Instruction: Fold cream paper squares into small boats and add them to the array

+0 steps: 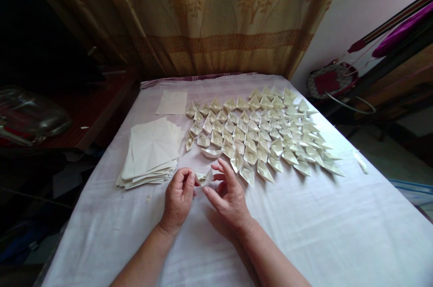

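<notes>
My left hand [178,199] and my right hand [228,194] meet above the near middle of the white cloth-covered table [304,233]. Both pinch a small folded piece of cream paper [204,178] between their fingertips, left hand on its left end, right hand on its right end. Just beyond lie several finished folded paper boats [264,136], packed in rows across the table's middle and right. A stack of creased cream paper sheets [150,152] sits to the left of my left hand.
A single flat sheet [172,102] lies at the far left of the table. A gold patterned curtain [216,16] hangs behind. A dark wooden shelf [84,116] stands left; clutter and a loom-like frame [389,61] stand right. A paper scrap [360,161] lies near the right edge.
</notes>
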Demonstrator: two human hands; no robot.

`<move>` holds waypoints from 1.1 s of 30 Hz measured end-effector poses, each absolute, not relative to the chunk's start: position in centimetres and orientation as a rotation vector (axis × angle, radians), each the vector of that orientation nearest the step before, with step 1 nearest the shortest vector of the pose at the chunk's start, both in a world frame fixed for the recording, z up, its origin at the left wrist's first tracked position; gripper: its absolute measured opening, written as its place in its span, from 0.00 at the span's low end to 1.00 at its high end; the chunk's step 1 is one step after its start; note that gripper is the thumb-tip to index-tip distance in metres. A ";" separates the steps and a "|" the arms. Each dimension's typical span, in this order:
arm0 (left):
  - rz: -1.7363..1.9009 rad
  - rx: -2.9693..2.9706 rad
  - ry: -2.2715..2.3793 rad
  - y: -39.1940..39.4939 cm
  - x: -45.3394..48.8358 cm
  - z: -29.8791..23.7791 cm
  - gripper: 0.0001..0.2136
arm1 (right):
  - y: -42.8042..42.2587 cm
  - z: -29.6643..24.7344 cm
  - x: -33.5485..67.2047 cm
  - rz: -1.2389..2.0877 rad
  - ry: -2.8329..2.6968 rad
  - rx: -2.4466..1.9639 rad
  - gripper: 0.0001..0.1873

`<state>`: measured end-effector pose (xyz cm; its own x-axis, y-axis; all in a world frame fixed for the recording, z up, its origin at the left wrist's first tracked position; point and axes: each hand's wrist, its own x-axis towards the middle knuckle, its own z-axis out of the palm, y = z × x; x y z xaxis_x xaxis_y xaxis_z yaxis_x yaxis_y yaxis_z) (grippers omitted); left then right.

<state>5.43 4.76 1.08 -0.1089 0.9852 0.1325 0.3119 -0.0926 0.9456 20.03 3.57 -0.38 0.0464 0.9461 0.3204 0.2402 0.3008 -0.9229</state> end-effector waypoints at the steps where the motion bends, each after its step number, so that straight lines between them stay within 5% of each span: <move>1: 1.216 1.526 1.498 4.7 5.3 1.1 0.09 | 3.7 -0.4 20.2 0.756 -1.493 -1.150 0.34; 10: 1.211 1.653 1.526 5.2 4.9 0.7 0.08 | 4.5 0.2 21.8 0.537 -1.840 -1.100 0.03; 18: 1.145 1.874 1.617 4.4 3.8 0.0 0.05 | 4.7 0.1 21.8 0.468 -1.903 -1.182 0.07; 25: 0.746 2.623 1.414 3.9 2.2 2.2 0.20 | 4.6 0.1 21.7 0.448 -2.007 -1.169 0.08; 33: 0.558 2.612 1.403 5.3 2.6 2.7 0.08 | 4.6 0.0 21.7 0.485 -2.007 -1.154 0.06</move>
<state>2.55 5.35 2.67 0.5010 0.8252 0.2609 0.7792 -0.5613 0.2790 21.68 4.61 0.03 -0.3054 0.8530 0.4232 0.5658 0.5201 -0.6398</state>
